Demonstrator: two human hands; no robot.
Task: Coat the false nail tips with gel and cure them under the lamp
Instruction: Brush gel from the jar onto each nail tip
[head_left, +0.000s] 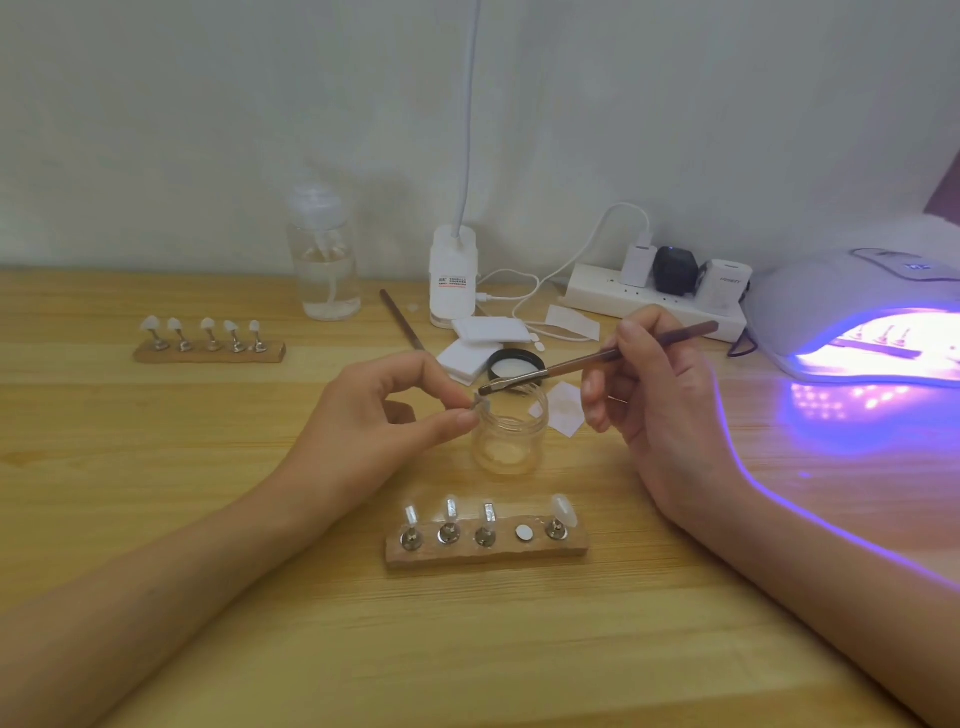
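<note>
The coating step looks to be in hand. The left hand (384, 421) pinches one small nail tip (477, 402) on its metal peg between thumb and forefinger. Its fingers (460, 420) are closed narrowly on it, just over the near rim of the open gel jar (511, 436). The right hand (665, 410) grips the brush (597, 361) like a pen, fingers curled round the handle. The bristle end lies at the pinched tip, though I cannot tell whether it touches.

The next move probably calls for a light, even stroke along the tip while the left fingers hold it steady. After that, the peg would likely go back on the bare magnet (523, 531) of the wooden holder (488, 551), which lies below both hands, nearer the person.

The pinched tip is tiny, pale and blurred, so I cannot see whether gel lies on it. Four other tips stand on that holder, three narrow and glossy, one wider and milky. Well to the left of the left fingers a second holder (210, 353) carries five whitish tips. To the right of the right fingers the lamp (831, 291) glows violet, and a third holder (878, 347) seems to sit inside it. The black lid (517, 358) lies just beyond the brush on the surface (208, 467).
</note>
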